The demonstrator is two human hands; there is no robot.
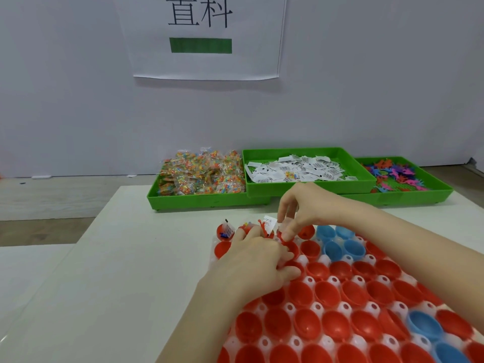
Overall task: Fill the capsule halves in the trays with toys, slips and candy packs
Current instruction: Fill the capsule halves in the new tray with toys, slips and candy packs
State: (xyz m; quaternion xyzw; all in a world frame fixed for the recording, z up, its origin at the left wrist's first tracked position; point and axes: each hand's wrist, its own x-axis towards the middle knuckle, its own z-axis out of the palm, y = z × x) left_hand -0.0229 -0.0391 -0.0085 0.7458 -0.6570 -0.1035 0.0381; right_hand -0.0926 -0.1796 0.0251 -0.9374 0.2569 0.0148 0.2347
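A white plastic tray (336,280) in front of me holds rows of red capsule halves (303,292) and a few blue ones (332,251). The far-left halves (225,231) hold slips, toys and candy. My left hand (258,258) rests over the tray's far rows, its fingers closed on something small that I cannot make out. My right hand (301,209) hovers just beyond it, pinching a small clear pack over a red half in the far row. A white slip (269,222) and a red toy (262,227) stick up between the hands.
Three green bins line the table's far edge: candy packs (201,174) on the left, paper slips (296,170) in the middle, colourful plastic toys (392,175) on the right. A white wall with a printed sign (201,35) stands behind.
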